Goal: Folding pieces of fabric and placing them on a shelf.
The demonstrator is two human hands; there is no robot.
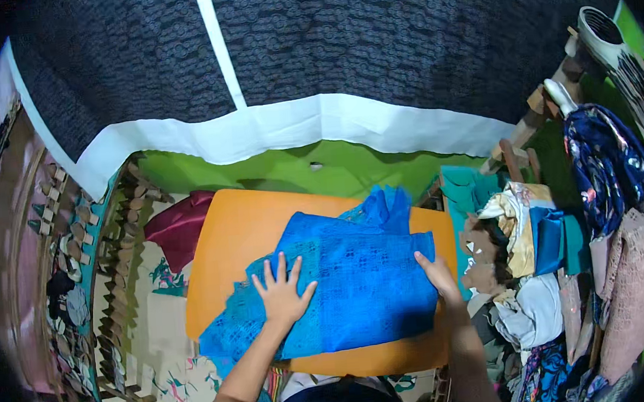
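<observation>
A bright blue lace fabric (pixel 374 287) lies partly folded on an orange tabletop (pixel 236 215), with a sheerer teal-blue layer (pixel 233 321) spreading out on the left. My left hand (pixel 282 295) rests flat on the teal-blue part, its fingers spread. At the fabric's right edge is my right hand (pixel 437 273), thumb over the cloth and the other fingers stretched along the side. Nothing is gripped in the left hand. Bunched blue cloth (pixel 387 205) sticks up at the far edge of the pile.
A maroon cloth (pixel 180 227) hangs by the table's left corner. Farther left stands a rack (pixel 116 277) of wooden pieces. Piled clothes and folded fabrics (pixel 531 309) crowd the right side. Scraps (pixel 186 393) litter the floor. A dark patterned curtain (pixel 370 38) hangs behind.
</observation>
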